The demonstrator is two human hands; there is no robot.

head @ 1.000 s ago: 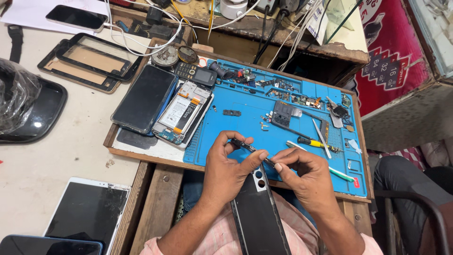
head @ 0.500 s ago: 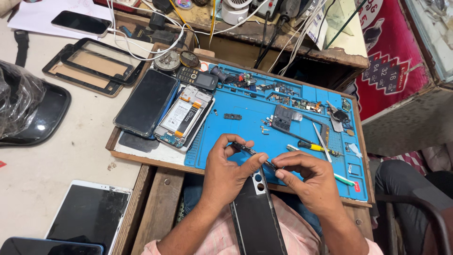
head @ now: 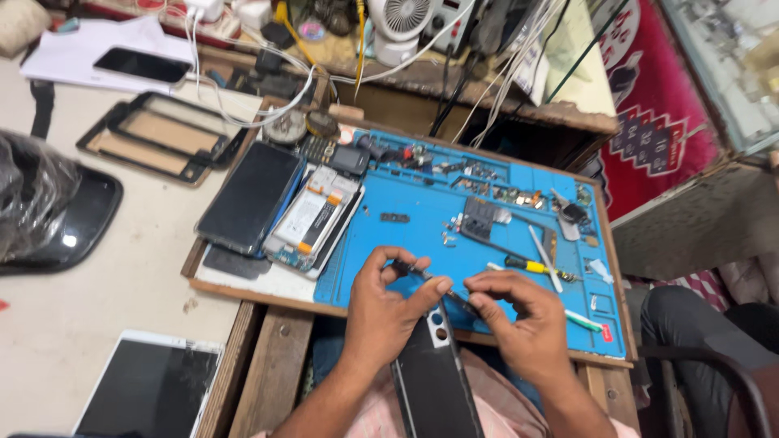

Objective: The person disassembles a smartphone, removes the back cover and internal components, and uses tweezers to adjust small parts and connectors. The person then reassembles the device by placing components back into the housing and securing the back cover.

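My left hand [head: 388, 308] pinches a thin dark tool [head: 410, 269] between thumb and fingers, just above the top end of a black phone back cover [head: 434, 381] that rests on my lap. My right hand [head: 519, 324] holds the tool's other end with its fingertips, close beside the left hand. Both hands hover over the front edge of the blue repair mat [head: 406, 235]. The cover's camera holes show between the two hands.
An opened phone [head: 315, 219] and a dark screen [head: 250, 197] lie at the mat's left. A yellow-handled screwdriver [head: 531, 266], tweezers and small parts lie on the mat. A white tablet [head: 150, 389] and phone frames [head: 158, 136] sit on the left table. A fan [head: 403, 24] and cables stand behind.
The view has drifted slightly, so the mat and hands sit a little lower in frame. My hands stay together on the tool above the cover, with only small finger shifts.
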